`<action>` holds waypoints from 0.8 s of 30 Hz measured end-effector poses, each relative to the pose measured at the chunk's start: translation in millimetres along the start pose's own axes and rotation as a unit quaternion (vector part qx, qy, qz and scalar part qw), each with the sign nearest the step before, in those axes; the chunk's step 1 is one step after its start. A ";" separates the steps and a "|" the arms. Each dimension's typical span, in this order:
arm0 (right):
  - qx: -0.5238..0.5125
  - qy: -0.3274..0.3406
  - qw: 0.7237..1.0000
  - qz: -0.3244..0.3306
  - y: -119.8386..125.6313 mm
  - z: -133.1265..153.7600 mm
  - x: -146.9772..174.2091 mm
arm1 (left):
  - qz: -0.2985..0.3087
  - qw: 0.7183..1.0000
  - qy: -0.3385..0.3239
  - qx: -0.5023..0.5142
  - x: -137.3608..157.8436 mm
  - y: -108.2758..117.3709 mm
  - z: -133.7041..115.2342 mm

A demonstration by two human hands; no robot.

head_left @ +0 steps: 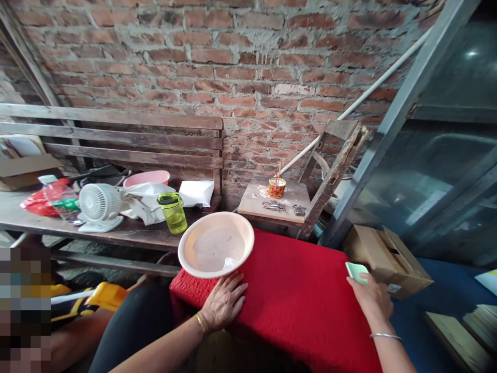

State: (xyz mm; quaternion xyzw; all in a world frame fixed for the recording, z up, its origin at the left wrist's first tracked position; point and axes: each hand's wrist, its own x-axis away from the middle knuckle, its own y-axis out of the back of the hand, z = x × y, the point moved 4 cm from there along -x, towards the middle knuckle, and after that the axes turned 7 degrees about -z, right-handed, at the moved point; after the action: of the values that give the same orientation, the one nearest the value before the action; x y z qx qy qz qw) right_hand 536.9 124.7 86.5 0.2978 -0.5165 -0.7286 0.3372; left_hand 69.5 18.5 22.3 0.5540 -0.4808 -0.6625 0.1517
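A pale green item (355, 270) is grasped in the right hand (375, 298) at 4 o'clock; the left hand (225, 303), fingers loosely spread, is rested at the 6 o'clock side of the basin (249, 242), rim contact being unclear. Handling of the item is judged to be in hand; a steady grip is called for next. Apparent water and a white scrap (229, 262) are contained in the basin; sticks (278, 170) are held in a tub (276, 191) at its 2 o'clock.

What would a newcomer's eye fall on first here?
Probably the bright red cloth at lower centre, with the pale basin at its far left corner, by the left hand. Near the cloth's right edge, the right hand holds a light green object.
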 end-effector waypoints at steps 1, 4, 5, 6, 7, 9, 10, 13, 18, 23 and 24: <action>-0.018 0.036 0.999 -0.004 -3.7 18.5 6.8 | -0.004 1.000 -0.001 0.001 0.0 0.5 -0.4; -0.072 0.167 0.983 0.002 -21.9 96.5 39.7 | -0.013 1.000 -0.002 0.001 0.2 2.3 -1.6; -0.084 0.205 0.975 0.008 -29.3 124.2 52.8 | -0.014 1.000 -0.003 0.000 0.5 2.6 -2.0; -0.094 0.239 0.966 0.015 -37.0 150.7 66.0 | -0.016 1.000 -0.002 0.000 1.1 2.7 -2.3; -0.102 0.269 0.957 0.025 -44.7 175.3 78.7 | -0.017 1.000 -0.001 0.000 1.7 2.5 -2.6; -0.114 0.328 0.937 0.041 -59.4 216.6 100.7 | -0.017 1.000 0.004 0.000 3.6 1.2 -3.1; -0.117 0.352 0.927 0.049 -66.2 232.2 108.7 | -0.017 1.000 0.007 0.000 4.6 0.2 -3.3; -0.111 0.396 0.909 0.066 -82.0 255.1 114.7 | -0.018 1.000 0.018 0.002 7.5 -2.8 -4.4; -0.073 0.344 0.934 0.064 -79.0 209.1 54.3 | -0.020 0.999 0.026 0.008 9.1 -3.9 -7.3; -0.028 0.153 0.988 0.014 -31.3 87.6 -35.0 | -0.010 1.000 0.020 0.007 7.4 -2.2 -7.2; -0.028 0.116 0.993 -0.001 -20.7 61.3 -45.8 | -0.007 1.000 0.016 0.006 6.9 -1.8 -6.8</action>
State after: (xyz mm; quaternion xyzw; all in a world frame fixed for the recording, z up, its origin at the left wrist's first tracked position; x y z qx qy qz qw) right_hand 512.5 200.0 88.4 0.3716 -0.4532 -0.7035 0.4020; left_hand 73.8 11.1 17.3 0.5689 -0.4779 -0.6520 0.1515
